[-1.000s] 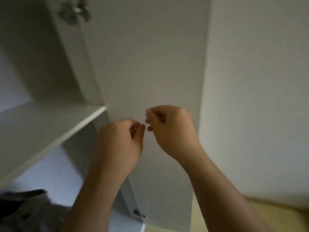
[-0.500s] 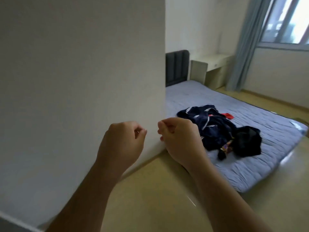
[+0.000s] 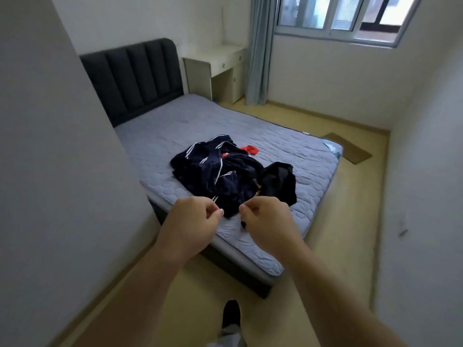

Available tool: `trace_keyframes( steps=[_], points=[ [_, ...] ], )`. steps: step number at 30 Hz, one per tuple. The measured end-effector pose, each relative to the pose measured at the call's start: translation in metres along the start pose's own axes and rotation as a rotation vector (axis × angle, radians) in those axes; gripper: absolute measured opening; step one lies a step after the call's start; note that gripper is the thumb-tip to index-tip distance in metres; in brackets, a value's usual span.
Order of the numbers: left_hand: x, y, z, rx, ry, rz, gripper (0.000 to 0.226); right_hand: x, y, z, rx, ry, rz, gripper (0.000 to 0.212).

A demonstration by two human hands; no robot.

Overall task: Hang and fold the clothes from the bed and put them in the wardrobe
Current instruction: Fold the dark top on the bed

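A heap of dark navy clothes with white stripes point(image 3: 215, 174) lies on the grey quilted mattress of the bed point(image 3: 175, 126), near its foot end. A black garment point(image 3: 278, 181) lies against the heap's right side, and a small red piece point(image 3: 250, 149) shows behind it. My left hand point(image 3: 193, 221) and my right hand point(image 3: 265, 221) are raised side by side in front of the bed's near edge. Both have their fingers curled in and nothing visible in them. The wardrobe's white side panel point(image 3: 50, 146) fills the left of the view.
A dark padded headboard point(image 3: 132, 78) stands at the far end of the bed. Beside it are a white desk point(image 3: 220, 68) and a grey-blue curtain point(image 3: 258, 51) under the window. A brown mat point(image 3: 347, 151) lies on the yellowish floor right of the bed. My foot point(image 3: 231, 314) is below.
The view has swung from the wardrobe's inside and shelf round to the bed. Both hands have kept their curled pose in front of me.
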State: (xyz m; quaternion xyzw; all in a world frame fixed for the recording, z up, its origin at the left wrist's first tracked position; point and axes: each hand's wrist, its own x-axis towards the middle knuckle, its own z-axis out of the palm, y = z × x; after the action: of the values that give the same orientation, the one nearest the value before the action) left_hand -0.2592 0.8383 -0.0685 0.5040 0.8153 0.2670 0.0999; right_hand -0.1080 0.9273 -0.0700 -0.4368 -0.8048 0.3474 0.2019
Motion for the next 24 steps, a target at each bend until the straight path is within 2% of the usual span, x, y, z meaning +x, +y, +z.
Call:
trace_keyframes(
  steps=[8,13,19,24],
  points=[
    [0.194,-0.015,0.1,-0.09,-0.249,-0.001,0.017,0.17,0.082,0.0,-0.245,-0.127,0.201,0.026],
    [0.292,-0.01,0.145,-0.098,-0.405,-0.025,0.019,0.249,0.122,-0.017,-0.289,-0.122,0.296,0.025],
    [0.373,-0.013,0.206,-0.059,-0.487,-0.099,0.019,0.347,0.178,-0.012,-0.258,-0.223,0.374,0.028],
    [0.432,-0.008,0.267,-0.08,-0.505,-0.25,0.021,0.43,0.242,-0.005,-0.232,-0.333,0.404,0.03]
  ],
)
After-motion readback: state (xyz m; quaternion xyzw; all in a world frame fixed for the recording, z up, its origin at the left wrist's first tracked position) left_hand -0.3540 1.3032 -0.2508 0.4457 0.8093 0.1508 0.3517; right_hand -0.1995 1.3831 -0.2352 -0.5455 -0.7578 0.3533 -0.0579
